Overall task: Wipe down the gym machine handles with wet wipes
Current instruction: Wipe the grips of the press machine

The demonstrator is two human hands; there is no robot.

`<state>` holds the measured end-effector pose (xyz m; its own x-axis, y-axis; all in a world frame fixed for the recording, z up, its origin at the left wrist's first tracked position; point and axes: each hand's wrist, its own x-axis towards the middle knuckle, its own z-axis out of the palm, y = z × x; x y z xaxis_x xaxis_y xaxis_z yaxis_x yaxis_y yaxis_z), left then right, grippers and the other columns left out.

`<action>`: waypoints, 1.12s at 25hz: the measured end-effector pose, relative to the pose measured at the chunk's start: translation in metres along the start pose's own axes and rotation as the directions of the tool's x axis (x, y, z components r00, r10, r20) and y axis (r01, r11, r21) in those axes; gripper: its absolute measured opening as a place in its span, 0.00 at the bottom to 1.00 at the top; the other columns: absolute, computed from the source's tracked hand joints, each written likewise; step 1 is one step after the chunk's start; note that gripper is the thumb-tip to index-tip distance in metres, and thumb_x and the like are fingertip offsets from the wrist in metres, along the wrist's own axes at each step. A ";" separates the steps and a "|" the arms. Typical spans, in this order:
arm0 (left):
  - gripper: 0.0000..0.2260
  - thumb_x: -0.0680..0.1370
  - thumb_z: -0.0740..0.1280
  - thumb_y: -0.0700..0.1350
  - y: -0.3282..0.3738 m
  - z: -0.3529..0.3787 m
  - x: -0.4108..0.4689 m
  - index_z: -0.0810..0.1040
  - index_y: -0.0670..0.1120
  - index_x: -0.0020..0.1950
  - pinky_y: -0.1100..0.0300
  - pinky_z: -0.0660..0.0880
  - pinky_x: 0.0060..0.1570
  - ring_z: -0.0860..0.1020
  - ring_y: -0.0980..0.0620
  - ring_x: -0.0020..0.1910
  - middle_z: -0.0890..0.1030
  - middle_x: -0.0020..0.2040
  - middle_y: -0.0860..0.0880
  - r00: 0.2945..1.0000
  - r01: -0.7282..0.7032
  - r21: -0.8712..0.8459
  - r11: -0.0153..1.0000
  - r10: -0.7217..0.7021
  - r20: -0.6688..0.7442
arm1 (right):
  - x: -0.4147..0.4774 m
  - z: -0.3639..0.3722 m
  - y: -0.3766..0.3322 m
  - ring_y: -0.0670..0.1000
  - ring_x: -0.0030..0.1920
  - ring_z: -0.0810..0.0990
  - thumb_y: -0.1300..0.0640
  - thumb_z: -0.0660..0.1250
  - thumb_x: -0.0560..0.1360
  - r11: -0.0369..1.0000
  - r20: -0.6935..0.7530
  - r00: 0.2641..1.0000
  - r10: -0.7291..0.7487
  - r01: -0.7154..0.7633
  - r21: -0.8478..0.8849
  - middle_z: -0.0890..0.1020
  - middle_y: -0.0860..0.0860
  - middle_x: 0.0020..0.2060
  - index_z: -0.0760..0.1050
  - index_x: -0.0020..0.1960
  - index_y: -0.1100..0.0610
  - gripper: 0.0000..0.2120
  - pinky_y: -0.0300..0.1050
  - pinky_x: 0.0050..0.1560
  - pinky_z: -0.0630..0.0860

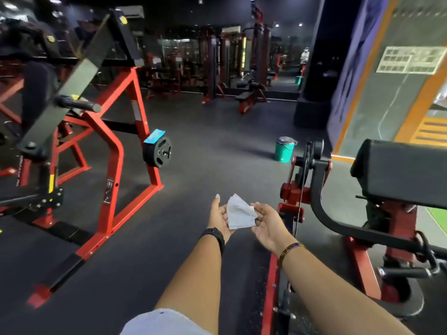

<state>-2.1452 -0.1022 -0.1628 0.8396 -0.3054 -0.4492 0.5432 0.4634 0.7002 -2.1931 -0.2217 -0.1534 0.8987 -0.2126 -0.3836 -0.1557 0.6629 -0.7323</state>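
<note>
Two hands are held out above the dark rubber floor, between the red-framed machines, and one wet wipe (239, 213) is held between them in the air. The left hand (219, 217) is laid palm-up under the wipe, its fingers straight and pressed together. The wipe's right edge appears to be pinched by the fingers (258, 207) of the right hand (266, 222).

No handle is touched yet. The step in hand is judged to be unfolding the wipe. It is best opened into a flat pad, so that a round bar can be wrapped and rubbed along its full length.

The wipe is thin, white, creased and limp. The black handle (77, 105) on the left machine is a round, matte bar, probably rubbery. A second grip (404, 272) lies low at the right, below a curved black steel arm (324, 209).
</note>
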 end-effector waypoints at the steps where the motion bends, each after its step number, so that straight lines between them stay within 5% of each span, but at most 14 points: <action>1: 0.30 0.77 0.59 0.64 0.008 0.003 0.008 0.76 0.40 0.63 0.55 0.78 0.42 0.81 0.44 0.49 0.81 0.56 0.40 0.999 0.010 0.019 1.000 -0.011 0.031 | 0.005 0.005 -0.002 0.49 0.36 0.76 0.59 0.59 0.78 0.999 -0.024 0.999 -0.030 0.030 0.017 0.79 0.52 0.37 0.74 0.45 0.59 0.07 0.40 0.39 0.73; 7: 0.25 0.77 0.57 0.65 0.049 -0.001 0.061 0.77 0.43 0.54 0.58 0.77 0.35 0.81 0.46 0.45 0.82 0.49 0.43 0.978 0.100 0.098 0.990 -0.116 0.171 | 0.036 0.038 0.005 0.50 0.37 0.75 0.60 0.59 0.78 0.982 -0.154 0.975 -0.158 0.172 0.079 0.78 0.53 0.36 0.74 0.44 0.59 0.08 0.41 0.43 0.72; 13: 0.26 0.77 0.58 0.64 0.099 -0.068 0.075 0.77 0.43 0.55 0.58 0.79 0.37 0.82 0.47 0.45 0.82 0.49 0.43 0.978 0.102 0.052 0.993 -0.109 0.178 | 0.061 0.106 0.047 0.48 0.33 0.75 0.59 0.59 0.78 0.988 -0.162 0.979 -0.120 0.134 0.074 0.78 0.52 0.35 0.74 0.43 0.59 0.08 0.40 0.40 0.73; 20: 0.27 0.76 0.59 0.65 0.209 -0.204 0.067 0.77 0.42 0.55 0.56 0.79 0.41 0.83 0.47 0.43 0.83 0.47 0.43 0.996 -0.090 -0.088 0.992 0.089 -0.011 | 0.108 0.249 0.122 0.49 0.33 0.74 0.57 0.60 0.78 0.998 0.082 0.996 0.046 -0.041 -0.054 0.77 0.52 0.35 0.74 0.44 0.59 0.07 0.39 0.34 0.74; 28: 0.27 0.77 0.60 0.64 0.325 -0.363 0.055 0.76 0.41 0.59 0.56 0.80 0.37 0.82 0.45 0.45 0.83 0.50 0.40 0.901 -0.365 -0.221 0.904 0.283 -0.328 | 0.160 0.425 0.226 0.48 0.31 0.75 0.59 0.61 0.77 0.938 0.343 0.879 0.332 -0.269 -0.219 0.80 0.51 0.32 0.73 0.41 0.59 0.07 0.40 0.35 0.75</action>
<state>-1.9207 0.3333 -0.1612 0.9123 0.1289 -0.3888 0.1863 0.7147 0.6742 -1.9106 0.1997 -0.1412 0.8787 0.2793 -0.3871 -0.4773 0.5220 -0.7069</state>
